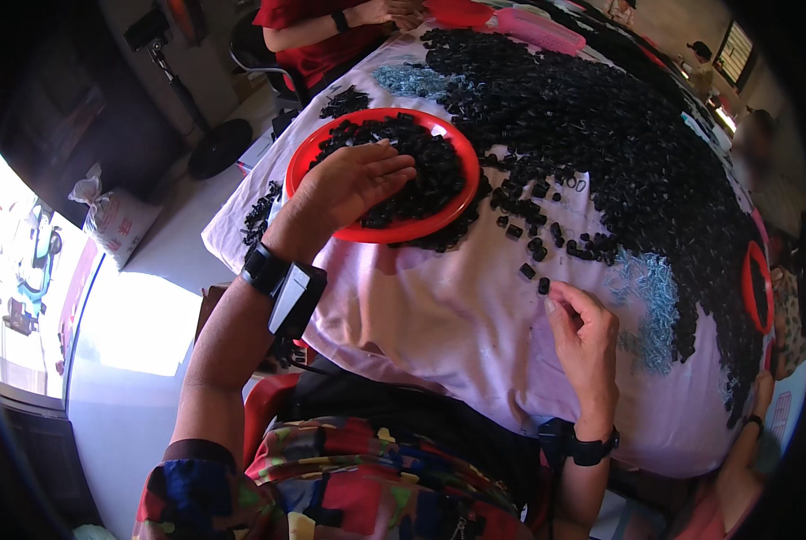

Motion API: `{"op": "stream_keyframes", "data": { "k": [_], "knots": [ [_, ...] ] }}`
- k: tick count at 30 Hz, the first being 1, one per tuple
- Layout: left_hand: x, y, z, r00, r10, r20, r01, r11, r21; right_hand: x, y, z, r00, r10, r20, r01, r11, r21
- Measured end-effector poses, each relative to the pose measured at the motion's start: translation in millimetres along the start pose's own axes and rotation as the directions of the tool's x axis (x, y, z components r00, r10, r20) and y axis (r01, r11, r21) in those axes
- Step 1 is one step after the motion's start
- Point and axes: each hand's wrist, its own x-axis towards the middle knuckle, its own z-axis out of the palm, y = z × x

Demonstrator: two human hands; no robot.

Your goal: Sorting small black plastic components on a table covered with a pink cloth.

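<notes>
Head view: left hand (358,180) open over the red basin (403,232), upper left.
Right of centre, the right hand (585,335) touches a black piece (544,286); I can't tell if it's pinched. A slack hold could drop it on the bench (421,292).

I watch through the left fisheye camera on the wearer's head, pitched down over the patterned shirt (358,468) at the lower edge. It sits close above the left hand (362,180) and right hand (585,331), facing across the cloth-covered table (403,301), whose far end recedes toward the top as edges bend near the dark rim.
</notes>
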Motion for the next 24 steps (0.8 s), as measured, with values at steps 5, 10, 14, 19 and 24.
{"op": "stream_keyframes", "data": {
  "k": [5,10,14,19,24],
  "knots": [
    [-11.7,-3.4,11.3,0.987,0.161,-0.03,-0.155,0.976,0.15,3.7,7.0,-2.8,0.986,-0.125,-0.109,0.113,0.987,-0.114],
    [-42.2,-34.6,52.6,0.958,0.143,0.248,-0.253,0.828,0.501,4.2,20.0,-18.8,0.978,-0.118,-0.17,0.09,0.982,-0.165],
    [-39.0,-86.8,65.8,0.83,0.029,0.557,-0.498,0.488,0.717,0.2,27.7,-46.6,0.966,-0.036,-0.258,-0.075,0.909,-0.41],
    [-41.0,-122.1,91.7,0.659,0.132,0.741,-0.752,0.138,0.644,-3.9,25.6,-52.9,0.989,0.149,-0.024,-0.148,0.93,-0.336],
    [-32.8,-121.5,94.6,0.765,0.032,0.643,-0.631,0.239,0.738,-3.8,41.0,-58.8,0.991,-0.005,-0.133,-0.045,0.927,-0.372]
  ]
}}
